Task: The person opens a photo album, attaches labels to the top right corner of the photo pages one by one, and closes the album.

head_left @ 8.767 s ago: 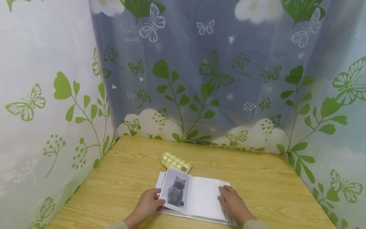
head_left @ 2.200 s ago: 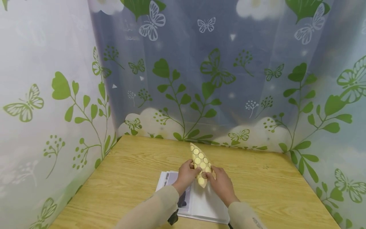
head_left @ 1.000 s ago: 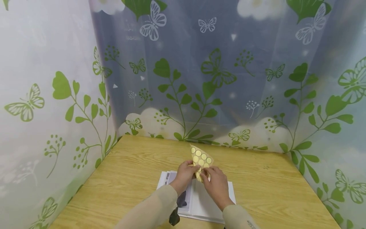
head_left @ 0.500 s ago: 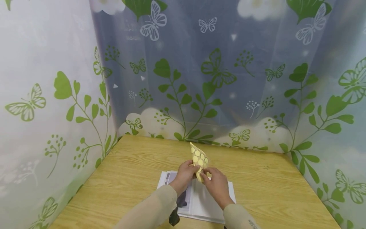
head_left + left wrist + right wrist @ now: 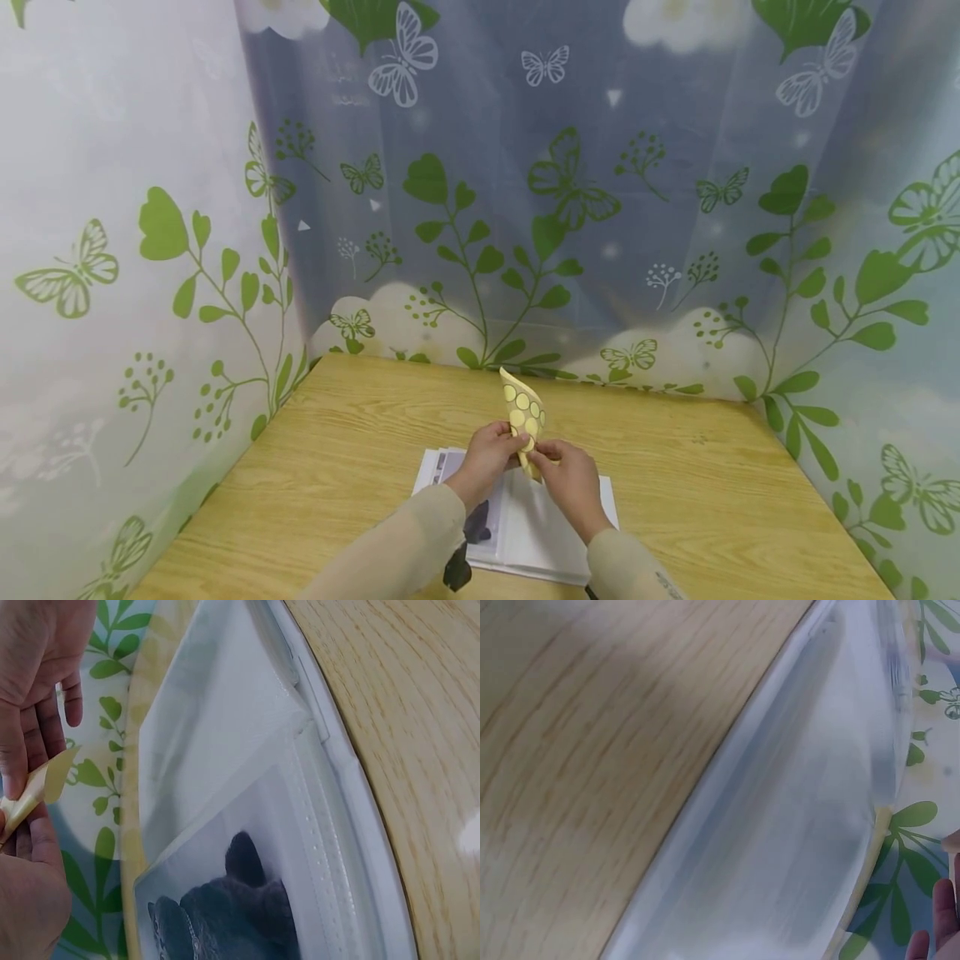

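Both hands hold a bent sheet of yellow round stickers (image 5: 525, 410) above an open photo album (image 5: 543, 533). My left hand (image 5: 487, 457) grips the sheet's left side, thumb on its front. The right hand (image 5: 567, 479) pinches its lower right edge. In the left wrist view, the curled sticker sheet (image 5: 41, 786) lies between the left hand (image 5: 34, 900) and the right hand (image 5: 45, 660). A grey cat photo (image 5: 232, 900) fills the album's left page; the right page is blank white. Only fingertips of the right hand (image 5: 945, 915) enter the right wrist view.
The album lies on a wood-grain table (image 5: 360, 417). Printed curtains (image 5: 465, 208) with butterflies and leaves close off the back and both sides. A dark strap piece (image 5: 457, 569) hangs under the left sleeve.
Earlier the hands were at the album's sides and the sticker sheet lay on the table behind it. Now both hands hold the sheet up over the album. Its curve has narrowed slightly within the last second.
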Tool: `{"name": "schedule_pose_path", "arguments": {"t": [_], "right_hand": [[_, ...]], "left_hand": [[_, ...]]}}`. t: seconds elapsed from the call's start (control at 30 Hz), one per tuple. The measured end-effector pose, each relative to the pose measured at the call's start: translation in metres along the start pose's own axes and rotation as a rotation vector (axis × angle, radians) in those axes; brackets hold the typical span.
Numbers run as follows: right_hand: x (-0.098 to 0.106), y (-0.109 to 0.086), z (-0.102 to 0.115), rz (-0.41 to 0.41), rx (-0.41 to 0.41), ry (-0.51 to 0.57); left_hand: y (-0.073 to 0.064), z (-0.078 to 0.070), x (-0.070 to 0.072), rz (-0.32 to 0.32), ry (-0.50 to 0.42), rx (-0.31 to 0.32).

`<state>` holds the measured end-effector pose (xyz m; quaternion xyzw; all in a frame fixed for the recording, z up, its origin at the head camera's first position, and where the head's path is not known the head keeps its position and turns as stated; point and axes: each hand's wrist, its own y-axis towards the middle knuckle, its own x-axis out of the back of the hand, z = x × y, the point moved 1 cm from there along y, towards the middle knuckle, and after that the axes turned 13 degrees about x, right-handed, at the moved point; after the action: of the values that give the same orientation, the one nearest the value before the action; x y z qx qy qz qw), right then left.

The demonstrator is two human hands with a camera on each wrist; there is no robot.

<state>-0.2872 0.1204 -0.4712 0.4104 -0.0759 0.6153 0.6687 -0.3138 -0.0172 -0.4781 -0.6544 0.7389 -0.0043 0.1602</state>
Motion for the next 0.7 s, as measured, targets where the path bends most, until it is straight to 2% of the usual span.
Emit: {"name": "schedule_pose_path", "arguments": {"t": [0.57,0.7], "right_hand": [[0.0027,0.0008,-0.0034,-0.043,0.013,-0.021],[0.0037,0.0002,-0.0037,-0.043,-0.008,-0.018]], "left_hand": [[0.0023,0.0002,0.0011,0.014,0.002,-0.005],[0.0009,-0.0034,0.0032,-0.006,0.014,-0.013]]}}
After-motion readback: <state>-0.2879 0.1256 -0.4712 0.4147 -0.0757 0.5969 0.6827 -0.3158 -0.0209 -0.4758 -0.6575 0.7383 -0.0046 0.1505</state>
